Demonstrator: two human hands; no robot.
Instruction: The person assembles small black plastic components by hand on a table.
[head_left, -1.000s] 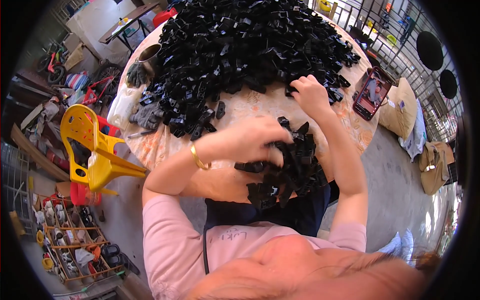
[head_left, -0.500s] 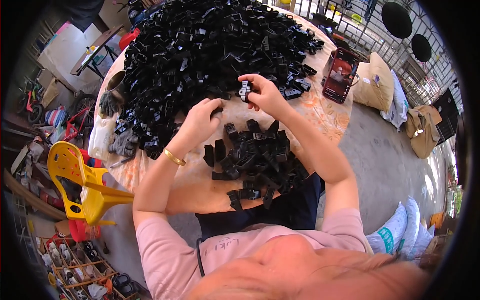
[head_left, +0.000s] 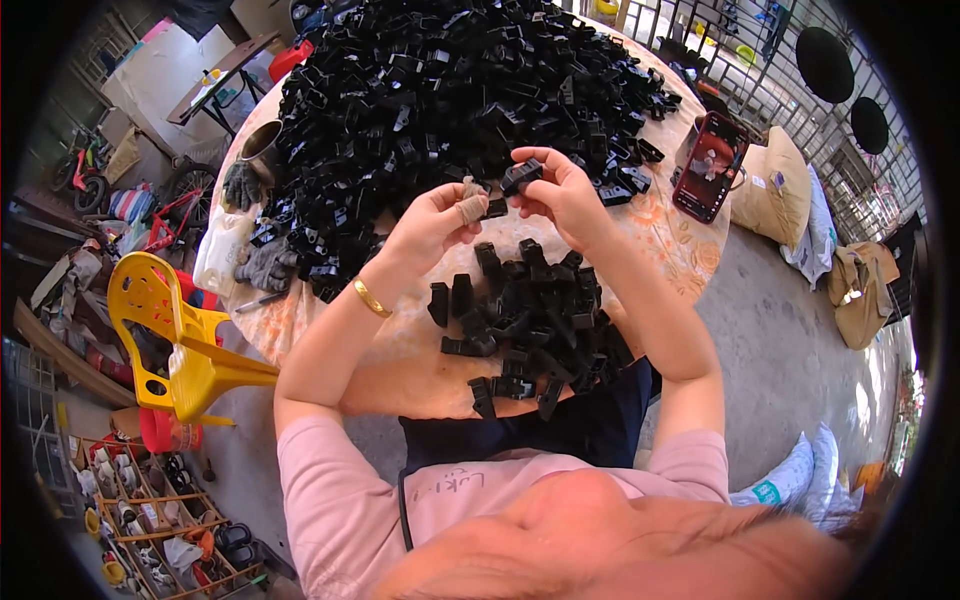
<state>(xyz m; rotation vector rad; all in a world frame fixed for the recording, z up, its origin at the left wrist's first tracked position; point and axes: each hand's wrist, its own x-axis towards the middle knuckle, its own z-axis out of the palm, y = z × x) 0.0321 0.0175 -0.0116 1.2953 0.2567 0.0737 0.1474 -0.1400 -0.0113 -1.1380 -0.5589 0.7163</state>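
Note:
Over the table's near half, my two hands are close together. Between the closed fingers of my right hand is a boxy black plastic part, its exact kind unclear. My left hand, with beige tape round its fingers, pinches a smaller black plastic piece at its fingertips, just beside that part. Below my hands lies a small heap of similar black parts, close to the table's near edge. A far larger mound of black plastic parts rises beyond them.
A patterned cloth covers the round table. A phone showing a video stands at its right. Dark gloves and a metal cup are at the left edge. A yellow chair stands left; sacks sit on the floor right.
My left hand has moved away from the big mound toward my right hand, bringing a small black piece. The right hand has turned the part it holds. The whole view has shifted slightly.

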